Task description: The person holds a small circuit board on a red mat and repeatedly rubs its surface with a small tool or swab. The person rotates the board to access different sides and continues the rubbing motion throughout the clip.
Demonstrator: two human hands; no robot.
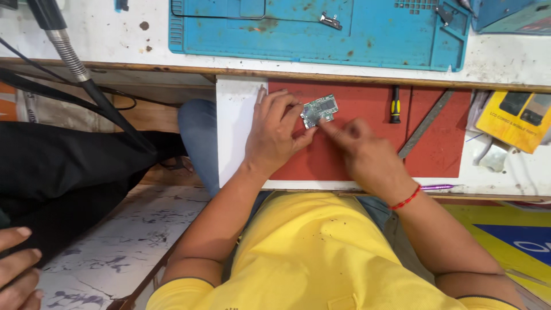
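The left hand [274, 135] pinches a small green circuit board [319, 110] in its fingers over the red mat [367, 138], while the right hand [361, 150], fingers loosely curled, touches its lower edge.

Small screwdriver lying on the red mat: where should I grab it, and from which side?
Grip the screwdriver by its yellow-and-black handle, the thicker end, probably best from above with fingers closing across its width. It lies flat, pointing away toward the bench edge, clear of the right hand and the metal ruler beside it, so both long sides are open.
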